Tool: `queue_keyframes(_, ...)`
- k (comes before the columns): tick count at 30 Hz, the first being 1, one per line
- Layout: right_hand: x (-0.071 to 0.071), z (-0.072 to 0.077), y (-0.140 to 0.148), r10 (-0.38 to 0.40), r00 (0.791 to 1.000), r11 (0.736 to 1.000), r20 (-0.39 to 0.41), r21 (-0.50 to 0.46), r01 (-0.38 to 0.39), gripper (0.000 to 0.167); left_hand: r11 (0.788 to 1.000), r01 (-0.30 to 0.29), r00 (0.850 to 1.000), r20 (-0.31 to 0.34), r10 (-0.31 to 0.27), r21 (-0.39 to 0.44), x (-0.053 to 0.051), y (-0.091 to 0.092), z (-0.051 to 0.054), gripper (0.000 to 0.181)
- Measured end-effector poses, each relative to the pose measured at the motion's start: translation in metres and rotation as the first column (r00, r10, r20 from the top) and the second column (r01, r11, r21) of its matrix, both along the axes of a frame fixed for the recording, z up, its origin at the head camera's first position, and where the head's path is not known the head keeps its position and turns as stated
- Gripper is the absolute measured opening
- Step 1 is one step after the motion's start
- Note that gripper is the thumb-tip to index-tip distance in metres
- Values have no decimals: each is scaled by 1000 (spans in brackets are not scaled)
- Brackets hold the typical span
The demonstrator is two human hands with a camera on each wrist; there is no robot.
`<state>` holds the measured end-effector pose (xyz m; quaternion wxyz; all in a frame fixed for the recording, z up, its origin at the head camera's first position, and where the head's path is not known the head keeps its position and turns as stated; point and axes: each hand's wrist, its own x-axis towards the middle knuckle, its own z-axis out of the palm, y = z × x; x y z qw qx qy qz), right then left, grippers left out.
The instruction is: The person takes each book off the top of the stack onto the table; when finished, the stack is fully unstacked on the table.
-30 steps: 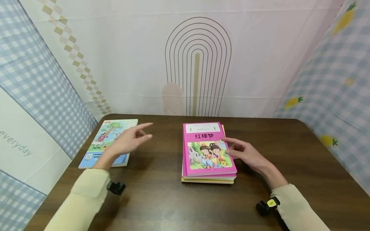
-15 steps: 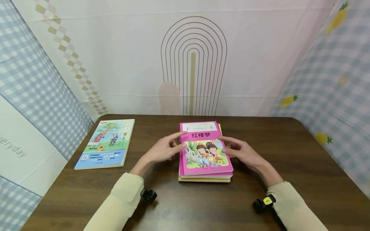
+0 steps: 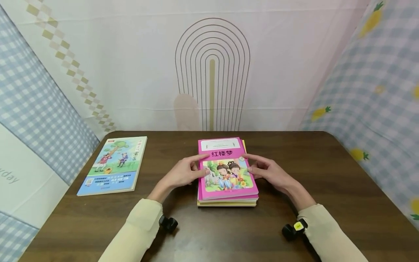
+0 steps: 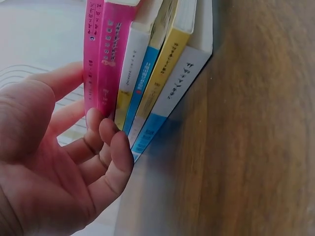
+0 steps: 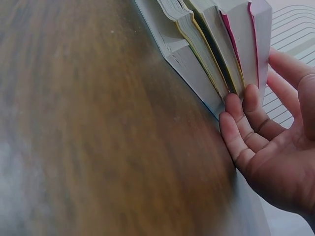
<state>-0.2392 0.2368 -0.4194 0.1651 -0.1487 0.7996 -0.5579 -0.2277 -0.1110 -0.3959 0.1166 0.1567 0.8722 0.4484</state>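
Where the loose cream fabric sleeves (image 3: 127,233) come in at the near edge, small black cameras (image 3: 168,223) hang from both wrists close to the dark brown wood-grain table (image 3: 226,238); a low sweep of either arm could knock one against it. Farther in, the left hand (image 3: 183,173) and right hand (image 3: 271,174) flank a stack of paperbacks with pink, white, blue and yellow spines (image 4: 138,78), which lies flat near the middle of the table. Both touch its sides with loosely bent fingers, neither wrapped around it; how hard they press I cannot tell. The glossy pink paperback with a cartoon of two figures (image 3: 227,173) tops the pile, slightly askew, so uneven pressure from one side could slide it across the smooth cover below. In the right wrist view the page edges stand partly fanned, and a fingertip pushed in there might catch and crease leaves. If the stack were lifted, the lowest book could drop, since the fingers seem not to reach underneath. Well apart to the left lies a cream-and-blue paperback with a green tree picture (image 3: 114,165), safe unless the left elbow swings wide.
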Motion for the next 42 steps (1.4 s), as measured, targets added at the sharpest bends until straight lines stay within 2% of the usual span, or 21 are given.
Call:
queue_keyframes(6, -1, 0, -1, 14, 1000, 1000, -2, -16, -14, 61, 999, 4, 999, 44, -5, 36, 3, -15, -1, 63)
queue_keyframes(12, -4, -1, -2, 26, 1000, 999, -12, 19, -26, 64, 998, 7, 997, 74, -11, 56, 6, -30, -2, 65)
queue_keyframes(15, -4, -1, -2, 36, 999, 999, -19, 37, -35, 65, 995, 21, 995, 100, -31, 95, 6, -33, -5, 66)
queue_keyframes(18, -3, -2, -1, 29, 999, 998, -15, 48, -28, 64, 984, 40, 985, 158, -67, 172, 5, -35, -9, 69)
queue_keyframes(23, -2, -2, 0, 28, 999, 999, -15, 41, -28, 62, 955, 59, 958, 252, -136, 292, 3, -39, -12, 73)
queue_keyframes(29, -1, -2, 1, 36, 999, 999, -24, 23, -36, 61, 932, 56, 948, 274, -163, 358, 2, -44, -14, 76)
queue_keyframes(35, -2, -2, 2, 25, 999, 999, -24, 38, -24, 60, 901, 81, 915, 326, -237, 426, 2, -44, -17, 81)
queue_keyframes(42, 0, 1, 1, 33, 999, 999, -19, 29, -32, 61, 895, 79, 917, 319, -238, 440, 2, -48, -10, 83)
